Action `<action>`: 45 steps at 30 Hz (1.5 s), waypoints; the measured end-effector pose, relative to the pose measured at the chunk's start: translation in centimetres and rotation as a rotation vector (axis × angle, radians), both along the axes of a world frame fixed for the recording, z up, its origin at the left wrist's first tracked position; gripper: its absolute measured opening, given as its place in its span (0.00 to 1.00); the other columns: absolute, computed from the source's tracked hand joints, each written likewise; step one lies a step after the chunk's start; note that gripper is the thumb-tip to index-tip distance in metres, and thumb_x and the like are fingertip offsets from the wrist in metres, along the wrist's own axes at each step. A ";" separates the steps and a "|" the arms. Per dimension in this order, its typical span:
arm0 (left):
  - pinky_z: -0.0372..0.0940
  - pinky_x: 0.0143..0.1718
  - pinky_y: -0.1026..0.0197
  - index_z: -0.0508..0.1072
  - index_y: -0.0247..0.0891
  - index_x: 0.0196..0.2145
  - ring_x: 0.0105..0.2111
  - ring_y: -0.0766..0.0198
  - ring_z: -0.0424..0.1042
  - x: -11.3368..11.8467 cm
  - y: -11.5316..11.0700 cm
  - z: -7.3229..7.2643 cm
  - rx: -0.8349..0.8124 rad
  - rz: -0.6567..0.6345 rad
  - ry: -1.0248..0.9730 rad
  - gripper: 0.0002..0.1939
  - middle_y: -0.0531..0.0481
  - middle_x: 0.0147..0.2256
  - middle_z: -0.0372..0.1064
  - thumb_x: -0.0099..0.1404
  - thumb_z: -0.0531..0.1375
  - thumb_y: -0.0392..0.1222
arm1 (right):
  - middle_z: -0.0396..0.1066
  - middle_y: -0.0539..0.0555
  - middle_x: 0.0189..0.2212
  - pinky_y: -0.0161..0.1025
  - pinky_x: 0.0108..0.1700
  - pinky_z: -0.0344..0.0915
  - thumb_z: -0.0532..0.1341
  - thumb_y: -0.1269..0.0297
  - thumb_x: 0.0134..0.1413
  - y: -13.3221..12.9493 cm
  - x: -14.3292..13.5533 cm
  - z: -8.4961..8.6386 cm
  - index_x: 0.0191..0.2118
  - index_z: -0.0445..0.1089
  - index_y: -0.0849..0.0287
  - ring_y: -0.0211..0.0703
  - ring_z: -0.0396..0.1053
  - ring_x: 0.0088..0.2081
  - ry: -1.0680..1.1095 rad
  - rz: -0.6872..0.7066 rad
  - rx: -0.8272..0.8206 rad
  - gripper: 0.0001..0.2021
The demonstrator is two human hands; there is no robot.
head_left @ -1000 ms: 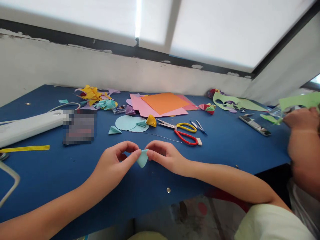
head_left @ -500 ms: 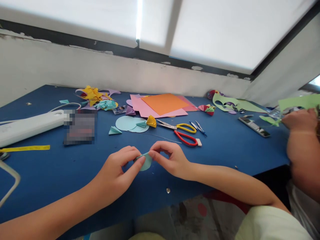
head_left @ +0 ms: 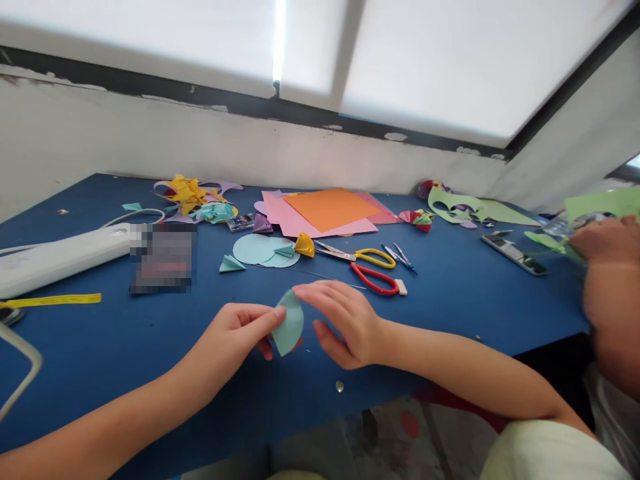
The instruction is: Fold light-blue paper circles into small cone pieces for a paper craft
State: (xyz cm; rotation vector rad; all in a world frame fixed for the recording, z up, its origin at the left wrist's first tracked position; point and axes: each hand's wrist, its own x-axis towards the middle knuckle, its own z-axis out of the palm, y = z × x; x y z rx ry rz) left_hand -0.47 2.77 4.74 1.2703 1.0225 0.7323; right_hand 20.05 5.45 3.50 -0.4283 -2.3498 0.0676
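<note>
L hand (head_left: 243,328) pinches folded lt-blue paper piece (head_left: 292,325) by left edge, long axis approx near-far, over blue table (head_left: 125,347); R hand (head_left: 350,325) just right, fingers loosely open, tips at far end, contact unclear.

blue paper (head_left: 291,324) partly hides the left hand (head_left: 244,331); a white device (head_left: 65,260) runs off the left edge.

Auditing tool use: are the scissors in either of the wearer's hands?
No, the scissors lie on the blue table, beyond the left hand, which pinches light-blue paper, and the open right hand.
</note>
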 end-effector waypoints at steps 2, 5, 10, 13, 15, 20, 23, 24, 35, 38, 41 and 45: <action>0.64 0.31 0.62 0.76 0.36 0.27 0.28 0.62 0.68 -0.2 0.1 0.0 -0.067 0.109 -0.086 0.16 0.49 0.25 0.71 0.58 0.60 0.52 | 0.68 0.57 0.50 0.42 0.46 0.66 0.57 0.67 0.56 0.1 0.1 0.0 0.50 0.65 0.57 0.47 0.67 0.50 -0.089 0.023 0.437 0.15; 0.63 0.33 0.64 0.73 0.35 0.23 0.27 0.66 0.65 -0.2 -0.2 -0.3 -0.147 0.146 -0.186 0.13 0.53 0.23 0.67 0.56 0.62 0.49 | 0.71 0.51 0.47 0.38 0.43 0.67 0.58 0.67 0.56 -0.1 -0.2 0.1 0.42 0.69 0.53 0.42 0.69 0.48 -0.216 0.030 0.657 0.08; 0.61 0.35 0.63 0.74 0.35 0.24 0.30 0.63 0.66 0.0 -0.6 -0.9 -0.111 0.097 -0.138 0.14 0.51 0.25 0.69 0.59 0.60 0.48 | 0.75 0.49 0.41 0.33 0.39 0.67 0.56 0.67 0.57 -0.6 -0.5 -0.1 0.37 0.72 0.55 0.37 0.72 0.42 -0.212 -0.027 0.869 0.07; 0.61 0.43 0.61 0.77 0.37 0.33 0.35 0.60 0.69 0.0 -0.6 -0.8 -0.069 0.067 -0.121 0.12 0.50 0.31 0.74 0.59 0.60 0.48 | 0.75 0.52 0.39 0.36 0.44 0.66 0.53 0.70 0.58 -0.6 -0.5 -0.7 0.38 0.72 0.62 0.38 0.72 0.41 -0.120 -0.040 0.787 0.10; 0.62 0.44 0.62 0.78 0.39 0.36 0.36 0.60 0.70 0.0 -0.6 -0.8 0.026 0.069 -0.063 0.12 0.52 0.32 0.75 0.59 0.61 0.47 | 0.75 0.53 0.38 0.40 0.44 0.64 0.54 0.71 0.58 -0.6 -0.7 -0.9 0.40 0.70 0.64 0.39 0.71 0.39 -0.045 -0.031 0.524 0.09; 0.64 0.36 0.65 0.77 0.41 0.41 0.34 0.60 0.71 -0.1 -1.1 -0.9 0.350 0.072 0.189 0.14 0.53 0.31 0.74 0.63 0.56 0.48 | 0.70 0.55 0.34 0.40 0.40 0.66 0.58 0.71 0.56 -0.9 -1.4 -0.8 0.39 0.68 0.61 0.38 0.68 0.36 0.150 -0.064 -0.084 0.05; 0.65 0.34 0.65 0.75 0.42 0.43 0.33 0.61 0.71 -0.1 -1.5 -1.0 0.433 0.035 0.239 0.14 0.53 0.30 0.73 0.65 0.54 0.47 | 0.65 0.56 0.37 0.38 0.40 0.68 0.60 0.69 0.55 -1.4 -1.7 -0.6 0.36 0.68 0.60 0.38 0.67 0.37 0.245 -0.102 -0.308 0.03; 0.65 0.34 0.65 0.75 0.42 0.43 0.32 0.61 0.71 -0.1 -1.5 -1.0 0.444 0.029 0.244 0.14 0.53 0.30 0.73 0.65 0.54 0.47 | 0.65 0.56 0.37 0.37 0.40 0.68 0.60 0.69 0.55 -1.4 -1.7 -0.6 0.36 0.67 0.59 0.38 0.67 0.37 0.263 -0.097 -0.359 0.03; 0.67 0.38 0.69 0.63 0.45 0.51 0.36 0.67 0.73 -0.1 -1.8 -1.0 0.683 0.155 0.305 0.17 0.55 0.38 0.74 0.64 0.56 0.39 | 0.70 0.53 0.33 0.35 0.40 0.68 0.60 0.71 0.55 -1.2 -1.6 -0.8 0.36 0.68 0.59 0.37 0.69 0.36 0.383 -0.099 -0.451 0.03; 0.67 0.38 0.71 0.65 0.46 0.47 0.35 0.69 0.74 0.1 -1.7 -1.3 0.732 0.171 0.323 0.13 0.57 0.36 0.74 0.63 0.56 0.37 | 0.70 0.52 0.34 0.34 0.39 0.69 0.61 0.70 0.54 -1.3 -1.5 -1.1 0.41 0.67 0.57 0.37 0.69 0.36 0.421 -0.125 -0.513 0.08; 0.67 0.38 0.72 0.65 0.45 0.46 0.37 0.69 0.75 0.2 -1.6 -1.4 0.738 0.201 0.333 0.13 0.57 0.35 0.75 0.63 0.57 0.37 | 0.71 0.51 0.34 0.34 0.39 0.69 0.61 0.68 0.54 -1.4 -1.4 -1.1 0.48 0.63 0.56 0.37 0.70 0.35 0.438 -0.133 -0.587 0.15; 0.67 0.39 0.74 0.68 0.44 0.44 0.36 0.70 0.76 0.2 -1.7 -1.5 0.805 0.236 0.388 0.13 0.56 0.37 0.76 0.61 0.58 0.35 | 0.73 0.51 0.31 0.32 0.35 0.68 0.60 0.65 0.55 -1.5 -1.2 -0.3 0.39 0.70 0.58 0.36 0.71 0.31 0.291 -0.150 -0.562 0.06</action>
